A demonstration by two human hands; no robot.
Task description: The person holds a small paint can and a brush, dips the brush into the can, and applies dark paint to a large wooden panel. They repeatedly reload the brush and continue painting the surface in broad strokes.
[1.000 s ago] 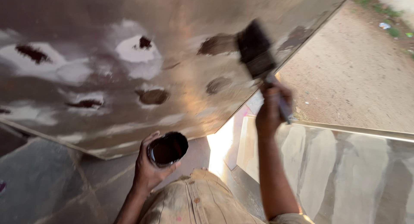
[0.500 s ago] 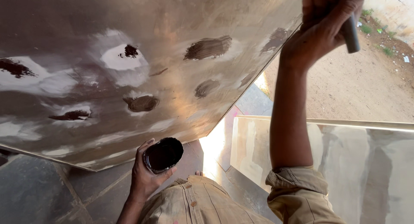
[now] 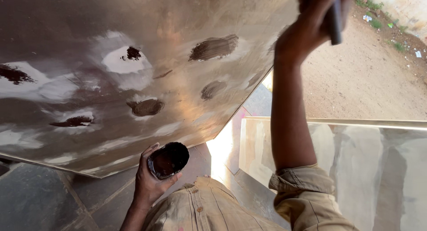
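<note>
**Both hands closed: one on a paint tin, one on a brush handle**

The left hand [image 3: 149, 182] holds a small round tin of dark brown paint [image 3: 169, 160] low in the view, just above the person's tan shirt [image 3: 209, 208]. Its grip is clamped around the tin's side, with the fingers curled behind and the thumb across the near rim; the open mouth tilts toward the camera and shows the glossy dark liquid inside.

The right hand [image 3: 311, 22] is raised at the top edge, its forearm standing upright with the tan sleeve rolled at the elbow. Its grip is shut tight on a dark slim brush handle [image 3: 336, 20], which sticks out below the fist; the bristle end is out of view.

Above and to the left stretches a large shiny metal sheet [image 3: 89, 17], tilted overhead, bearing pale filler patches with dark brown dabs [image 3: 213, 46] on them. The right hand sits at the sheet's right edge. A second pale sheet [image 3: 356, 168] stands lower right, and sandy ground [image 3: 364, 80] lies beyond.
</note>
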